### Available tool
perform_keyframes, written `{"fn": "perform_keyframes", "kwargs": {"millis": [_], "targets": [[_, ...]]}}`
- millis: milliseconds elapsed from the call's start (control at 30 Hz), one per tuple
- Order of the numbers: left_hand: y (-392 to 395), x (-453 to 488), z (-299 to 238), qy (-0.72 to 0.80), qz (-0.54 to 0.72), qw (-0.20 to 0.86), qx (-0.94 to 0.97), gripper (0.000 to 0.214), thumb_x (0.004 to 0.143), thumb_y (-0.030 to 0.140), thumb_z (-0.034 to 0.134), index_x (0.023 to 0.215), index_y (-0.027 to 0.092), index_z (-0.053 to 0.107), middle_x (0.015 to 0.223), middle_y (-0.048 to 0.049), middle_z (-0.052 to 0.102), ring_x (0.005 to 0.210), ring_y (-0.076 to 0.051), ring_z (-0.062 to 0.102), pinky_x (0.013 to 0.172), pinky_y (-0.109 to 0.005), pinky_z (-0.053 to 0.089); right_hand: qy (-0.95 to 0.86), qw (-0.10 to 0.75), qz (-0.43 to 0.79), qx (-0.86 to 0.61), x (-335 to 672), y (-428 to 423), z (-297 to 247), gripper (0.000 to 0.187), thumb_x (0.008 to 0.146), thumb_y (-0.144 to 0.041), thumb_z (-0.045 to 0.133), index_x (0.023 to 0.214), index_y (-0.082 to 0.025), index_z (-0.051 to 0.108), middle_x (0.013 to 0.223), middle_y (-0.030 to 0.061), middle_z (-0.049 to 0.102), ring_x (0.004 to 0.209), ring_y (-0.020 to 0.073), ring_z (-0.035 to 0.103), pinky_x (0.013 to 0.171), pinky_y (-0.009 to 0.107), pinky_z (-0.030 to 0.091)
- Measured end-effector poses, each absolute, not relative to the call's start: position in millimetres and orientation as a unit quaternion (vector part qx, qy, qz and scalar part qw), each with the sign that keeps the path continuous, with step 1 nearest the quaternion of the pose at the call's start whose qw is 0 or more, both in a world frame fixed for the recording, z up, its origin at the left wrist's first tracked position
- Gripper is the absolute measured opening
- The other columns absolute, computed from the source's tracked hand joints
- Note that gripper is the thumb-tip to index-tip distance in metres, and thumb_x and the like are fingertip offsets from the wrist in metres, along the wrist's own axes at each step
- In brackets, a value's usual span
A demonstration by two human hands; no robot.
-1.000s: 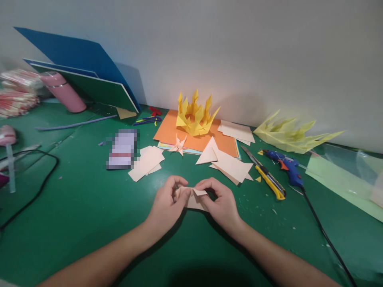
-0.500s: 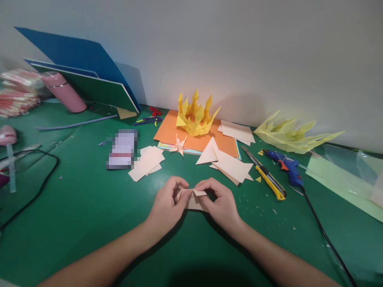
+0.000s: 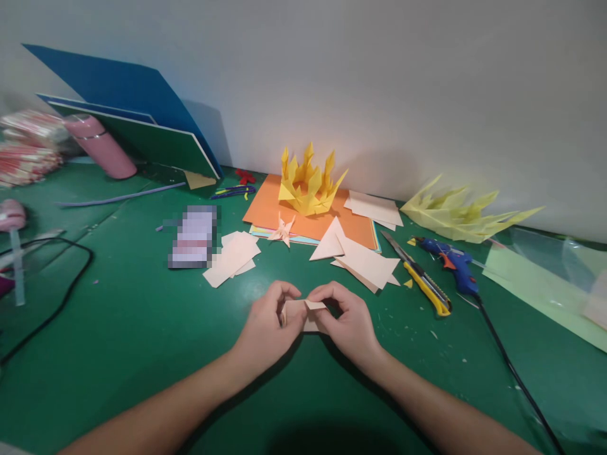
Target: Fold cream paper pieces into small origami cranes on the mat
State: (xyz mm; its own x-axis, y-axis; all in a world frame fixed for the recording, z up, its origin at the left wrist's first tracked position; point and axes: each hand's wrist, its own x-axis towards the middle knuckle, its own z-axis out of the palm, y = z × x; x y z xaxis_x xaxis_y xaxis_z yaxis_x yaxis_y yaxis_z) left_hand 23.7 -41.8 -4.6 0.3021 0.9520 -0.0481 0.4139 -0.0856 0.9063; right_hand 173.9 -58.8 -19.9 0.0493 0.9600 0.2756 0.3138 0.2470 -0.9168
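A small piece of pale pink paper [image 3: 313,323] is pinched between both hands at the front of the green table. My left hand [image 3: 272,322] grips its left side, thumb lying across the lower part. On the other side, my right hand [image 3: 348,319] is closed on the right edge, where a flap of the paper is folded over at the top. Just beyond the hands lie a folded triangle [image 3: 328,240], loose pink sheets [image 3: 367,262] and another pile of pink sheets [image 3: 234,256]. A small folded pink star shape [image 3: 283,230] rests by the orange paper.
A yellow folded-paper crown [image 3: 310,189] stands on orange sheets [image 3: 260,205]. To the right lie a yellow cutter knife [image 3: 429,287], a blue glue gun [image 3: 450,262] with its cord, and a pale yellow paper crown [image 3: 467,212]. Leftward are a phone [image 3: 194,235] and a pink bottle [image 3: 102,145].
My left thumb has shifted slightly right and down along the paper, baring more of its upper left part. My right hand keeps its place.
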Motion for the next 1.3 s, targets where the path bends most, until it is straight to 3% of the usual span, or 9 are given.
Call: {"fn": "perform_keyframes", "kwargs": {"millis": [300,533,800,1100,1300], "targets": [[-41.0,23.6,-2.4,0.511,0.305,0.473,0.65,0.013,0.072,0.023,0.052,0.081,0.021,0.042,0.058,0.0086,0.043,0.048,-0.009,0.039,0.046,-0.02,0.032,-0.622,0.484,0.319,-0.527,172.7,-59.5,-18.2,0.008,0.074,-0.015,0.053,0.07,-0.02,0.058,0.069,0.001,0.064,0.064,0.0146,0.061,0.06,0.025,0.049],[-41.8,24.8,-0.8,0.511,0.349,0.498,0.607,0.015,0.07,0.022,0.053,0.078,0.021,0.041,0.061,0.0076,0.043,0.051,-0.009,0.04,0.048,-0.02,0.033,-0.613,0.498,0.351,-0.503,170.5,-59.2,-16.9,0.014,0.074,-0.017,0.053,0.088,-0.021,0.052,0.079,0.0016,0.06,0.07,0.0142,0.061,0.062,0.026,0.051],[-42.2,25.1,-2.4,0.498,0.344,0.491,0.627,0.012,0.068,0.018,0.052,0.076,0.021,0.043,0.062,0.0069,0.046,0.05,-0.009,0.043,0.047,-0.021,0.034,-0.589,0.516,0.389,-0.485,169.6,-59.0,-17.9,0.017,0.071,-0.016,0.053,0.08,-0.023,0.04,0.069,-0.0034,0.051,0.059,0.0113,0.052,0.054,0.023,0.045],[-42.4,24.8,-0.9,0.487,0.339,0.526,0.609,0.015,0.07,0.019,0.051,0.082,0.021,0.043,0.062,0.0069,0.046,0.051,-0.009,0.043,0.047,-0.021,0.035,-0.59,0.515,0.389,-0.485,169.0,-58.8,-19.7,0.012,0.075,-0.018,0.053,0.082,-0.022,0.044,0.071,-0.0017,0.055,0.063,0.0124,0.056,0.059,0.025,0.048],[-42.6,24.6,0.5,0.49,0.363,0.488,0.624,0.011,0.072,0.02,0.052,0.081,0.02,0.047,0.062,0.0058,0.048,0.052,-0.01,0.044,0.049,-0.022,0.035,-0.61,0.476,0.398,-0.493,172.3,-56.4,-15.5,0.011,0.076,-0.019,0.051,0.085,-0.021,0.054,0.076,0.0012,0.061,0.068,0.014,0.059,0.061,0.026,0.049]]}}
